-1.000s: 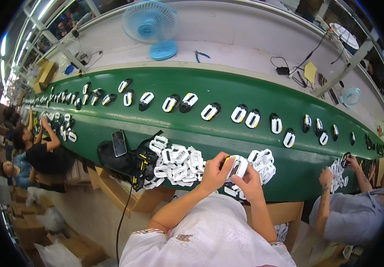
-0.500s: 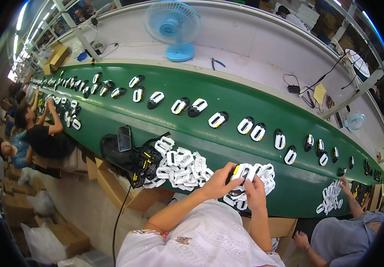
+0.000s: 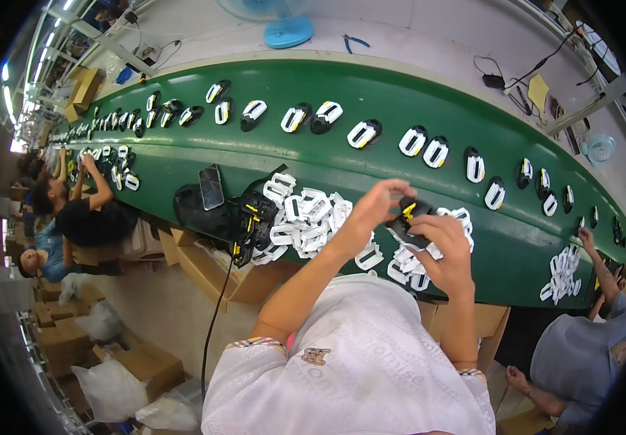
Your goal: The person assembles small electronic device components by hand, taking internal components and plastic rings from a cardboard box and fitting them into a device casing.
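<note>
A black oval housing (image 3: 402, 230) with a yellow part on it sits in my right hand (image 3: 445, 243), whose fingers and thumb close on its right side. My left hand (image 3: 377, 206) is beside the housing's upper left, fingers bent and apart from the thumb, with nothing visible between them. Under and behind my hands lie white oval frames (image 3: 459, 217) in a small heap. To the left is a bigger pile of white frames (image 3: 316, 221). Black housings with yellow parts (image 3: 253, 217) lie beside that pile.
On the green conveyor (image 3: 378, 87), several white-and-black assemblies (image 3: 364, 134) stand in a line. A phone (image 3: 211, 187) rests on a black bag (image 3: 192, 209). Pliers (image 3: 355, 42) and a blue fan (image 3: 288, 32) are on the back ledge. A co-worker (image 3: 581, 355) is at the right.
Both hands held the piece with its white side showing; now its black side with the yellow part shows. My left fingers have lifted off it. The view has shifted, so the conveyor appears higher.
</note>
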A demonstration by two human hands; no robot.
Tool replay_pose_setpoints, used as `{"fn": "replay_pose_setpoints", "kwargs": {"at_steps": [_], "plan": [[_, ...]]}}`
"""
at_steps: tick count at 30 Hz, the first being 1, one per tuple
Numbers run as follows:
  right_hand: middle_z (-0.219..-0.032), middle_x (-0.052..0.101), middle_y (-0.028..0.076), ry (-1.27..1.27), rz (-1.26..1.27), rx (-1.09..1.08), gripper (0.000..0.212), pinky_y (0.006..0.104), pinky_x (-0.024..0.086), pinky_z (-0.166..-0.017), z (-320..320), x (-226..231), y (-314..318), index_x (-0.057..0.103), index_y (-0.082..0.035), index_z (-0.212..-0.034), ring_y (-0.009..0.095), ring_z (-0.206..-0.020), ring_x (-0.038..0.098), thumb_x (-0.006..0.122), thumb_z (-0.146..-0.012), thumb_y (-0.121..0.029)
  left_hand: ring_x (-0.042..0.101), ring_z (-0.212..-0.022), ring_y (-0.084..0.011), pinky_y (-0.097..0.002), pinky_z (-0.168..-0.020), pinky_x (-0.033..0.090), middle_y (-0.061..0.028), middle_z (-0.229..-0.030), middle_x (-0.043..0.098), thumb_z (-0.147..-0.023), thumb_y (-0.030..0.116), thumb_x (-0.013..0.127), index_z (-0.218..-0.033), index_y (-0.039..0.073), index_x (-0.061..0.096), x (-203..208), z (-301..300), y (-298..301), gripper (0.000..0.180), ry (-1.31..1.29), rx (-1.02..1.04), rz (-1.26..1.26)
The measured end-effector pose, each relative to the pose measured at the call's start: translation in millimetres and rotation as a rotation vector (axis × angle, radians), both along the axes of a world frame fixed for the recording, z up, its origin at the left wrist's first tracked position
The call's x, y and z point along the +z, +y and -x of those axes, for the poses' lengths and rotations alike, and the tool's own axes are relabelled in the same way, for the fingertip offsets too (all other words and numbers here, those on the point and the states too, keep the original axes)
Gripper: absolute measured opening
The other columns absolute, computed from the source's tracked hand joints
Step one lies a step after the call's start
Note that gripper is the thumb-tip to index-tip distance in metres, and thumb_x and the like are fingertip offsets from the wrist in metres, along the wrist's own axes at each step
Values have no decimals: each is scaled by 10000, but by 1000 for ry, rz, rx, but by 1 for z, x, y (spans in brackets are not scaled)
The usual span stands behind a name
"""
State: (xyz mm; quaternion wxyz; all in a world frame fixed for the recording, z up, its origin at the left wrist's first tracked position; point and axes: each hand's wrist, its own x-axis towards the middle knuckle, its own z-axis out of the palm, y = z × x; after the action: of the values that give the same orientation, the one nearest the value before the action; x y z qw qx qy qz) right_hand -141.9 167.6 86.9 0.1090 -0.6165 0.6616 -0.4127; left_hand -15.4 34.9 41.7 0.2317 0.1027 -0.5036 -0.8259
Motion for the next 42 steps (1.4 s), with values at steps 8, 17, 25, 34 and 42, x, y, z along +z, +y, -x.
{"fn": "replay_pose_setpoints", "kwargs": {"at_steps": [8, 17, 25, 34, 42], "plan": [[-1209, 483, 138, -126, 175, -251, 407, 437, 362, -943, -14, 1, -1, 553, -45, -1109, 298, -1125, 450, 636, -711, -62, 516, -681, -69, -228, -526, 428, -26, -803, 548, -933, 238, 471, -969, -22, 564, 26, 1, 9, 278, -295, 137, 70], [-942, 578, 71, -955, 41, -218, 311, 259, 449, -793, -21, -34, 1, 520, 46, -1056, 121, -888, 536, 591, -784, -87, 511, -693, -80, -211, -578, 427, -37, -844, 511, -900, 189, 519, -1040, -27, 558, 28, 4, 22, 260, -218, 192, -1], [-956, 591, 68, -1219, 107, -215, 351, 241, 432, -794, -28, -30, 0, 544, 60, -1058, 116, -864, 543, 559, -784, -159, 510, -776, -61, -189, -691, 431, -67, -879, 554, -886, 119, 519, -1140, -39, 452, 28, 10, 28, 306, -12, 338, 12], [-933, 604, 82, -1335, 196, -173, 374, 247, 474, -746, -34, -30, 3, 542, 70, -1048, 113, -825, 571, 574, -768, -176, 508, -764, -74, -209, -696, 437, -76, -914, 542, -863, 56, 490, -1142, -31, 411, 31, 7, 33, 303, -17, 331, 80], [-886, 572, 23, -1202, 48, -253, 291, 223, 413, -715, -21, -30, -9, 545, 30, -1028, 77, -778, 507, 555, -752, -60, 520, -895, -117, -257, -796, 431, -116, -976, 550, -875, 80, 455, -1140, -35, 399, 12, 18, 27, 294, -34, 300, 191]]}}
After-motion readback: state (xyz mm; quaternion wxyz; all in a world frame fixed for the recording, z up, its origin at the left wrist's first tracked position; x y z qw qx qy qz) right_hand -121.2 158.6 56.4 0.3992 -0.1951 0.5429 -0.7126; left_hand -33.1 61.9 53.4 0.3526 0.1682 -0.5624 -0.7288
